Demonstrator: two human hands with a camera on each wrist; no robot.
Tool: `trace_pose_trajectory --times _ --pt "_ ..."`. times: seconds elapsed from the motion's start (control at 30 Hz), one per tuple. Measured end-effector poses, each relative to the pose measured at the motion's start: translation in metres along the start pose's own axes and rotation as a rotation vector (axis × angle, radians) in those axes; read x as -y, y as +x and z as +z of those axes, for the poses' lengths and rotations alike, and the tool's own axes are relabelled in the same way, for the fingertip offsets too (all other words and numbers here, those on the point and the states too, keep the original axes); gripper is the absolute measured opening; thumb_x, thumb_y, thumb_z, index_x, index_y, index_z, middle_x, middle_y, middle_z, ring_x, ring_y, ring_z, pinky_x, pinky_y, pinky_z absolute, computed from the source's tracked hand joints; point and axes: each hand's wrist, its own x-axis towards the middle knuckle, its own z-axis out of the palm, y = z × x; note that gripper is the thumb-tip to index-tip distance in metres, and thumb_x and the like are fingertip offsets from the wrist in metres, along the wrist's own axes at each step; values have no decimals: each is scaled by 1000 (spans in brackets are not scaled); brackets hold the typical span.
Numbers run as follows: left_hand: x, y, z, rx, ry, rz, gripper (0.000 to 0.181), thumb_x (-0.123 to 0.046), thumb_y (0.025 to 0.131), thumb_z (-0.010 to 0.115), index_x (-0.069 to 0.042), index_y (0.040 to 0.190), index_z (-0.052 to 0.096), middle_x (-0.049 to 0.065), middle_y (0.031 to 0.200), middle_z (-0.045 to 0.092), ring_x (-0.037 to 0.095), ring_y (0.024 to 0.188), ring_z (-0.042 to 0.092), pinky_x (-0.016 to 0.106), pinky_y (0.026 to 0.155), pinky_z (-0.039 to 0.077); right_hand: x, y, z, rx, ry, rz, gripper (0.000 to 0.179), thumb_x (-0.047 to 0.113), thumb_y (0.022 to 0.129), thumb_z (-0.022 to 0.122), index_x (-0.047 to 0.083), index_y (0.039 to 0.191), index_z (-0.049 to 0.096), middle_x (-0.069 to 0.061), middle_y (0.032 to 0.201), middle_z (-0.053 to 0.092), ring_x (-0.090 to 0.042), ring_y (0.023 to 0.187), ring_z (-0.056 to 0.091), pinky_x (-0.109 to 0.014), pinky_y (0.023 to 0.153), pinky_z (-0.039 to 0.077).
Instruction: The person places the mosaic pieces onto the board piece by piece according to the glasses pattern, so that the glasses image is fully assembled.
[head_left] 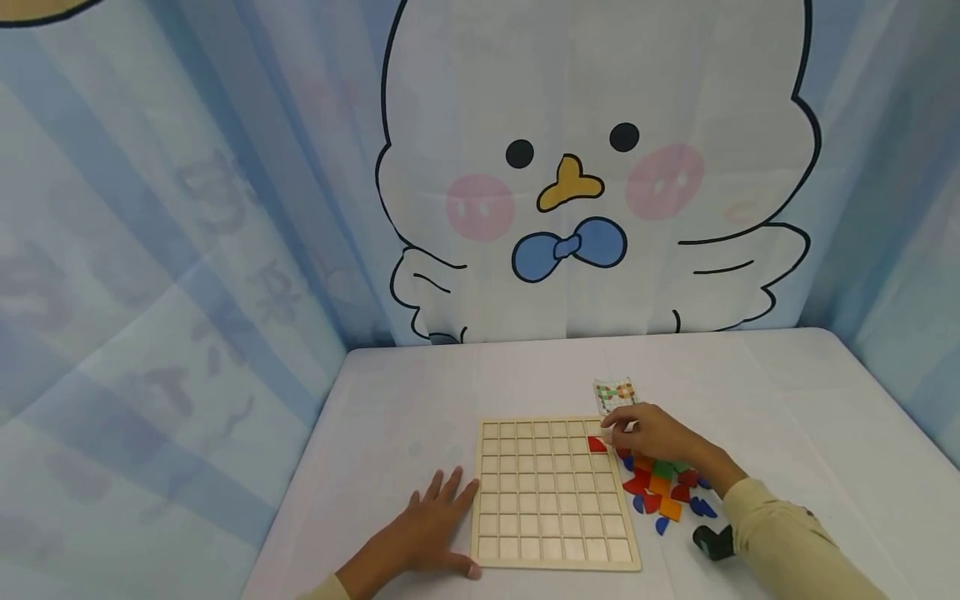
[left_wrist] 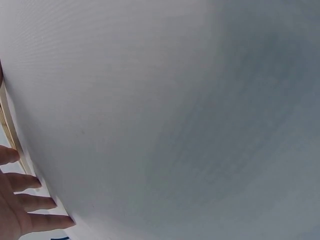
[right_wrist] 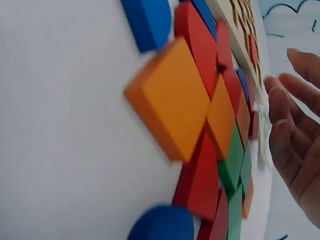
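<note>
A wooden grid board [head_left: 555, 569] lies on the table, with a red piece [head_left: 596, 444] in a cell near its upper right corner. My left hand [head_left: 435, 525] rests at the board's left edge with fingers spread. Over the upper right edge hovers my right hand [head_left: 648, 432], fingers loosely bent; the right wrist view shows nothing between them. Beneath and beside that hand lies a pile of flat pieces: orange squares [right_wrist: 175, 100], red pieces [right_wrist: 197, 45], green pieces [right_wrist: 231, 162] and blue rounded pieces [right_wrist: 162, 225]. The right hand partly covers the pile in the head view.
A small card with a coloured pattern [head_left: 615, 392] lies behind the board, partly behind the right hand. Beside the right sleeve is a dark object [head_left: 712, 542]. A curtain with a printed cartoon figure [head_left: 570, 300] hangs behind the white table [head_left: 405, 400].
</note>
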Motion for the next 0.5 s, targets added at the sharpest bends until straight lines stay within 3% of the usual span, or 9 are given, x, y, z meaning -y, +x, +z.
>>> trace_pose_trajectory --times 0.23,0.37,0.5 --pt "0 -1 0 -17 -1 8 122 -80 66 71 -18 160 27 21 166 18 52 149 20 75 105 33 -12 -18 -13 -44 16 128 30 26 93 72 6 116 70 -1 89 64 -15 69 58 -24 62 54" --pt "0 -1 0 -16 -3 9 121 -79 66 71 -18 160 26 21 166 18 52 149 20 74 105 33 -17 -29 -16 -23 1 174 34 28 88 78 8 115 71 1 86 62 -15 73 56 -22 64 53" --pt "-1 -2 -1 -8 -11 6 120 -78 66 72 -18 160 26 21 166 18 52 149 19 75 105 33 -19 -38 -16 23 -15 170 37 32 84 81 11 113 73 3 85 62 -14 77 54 -20 66 50"
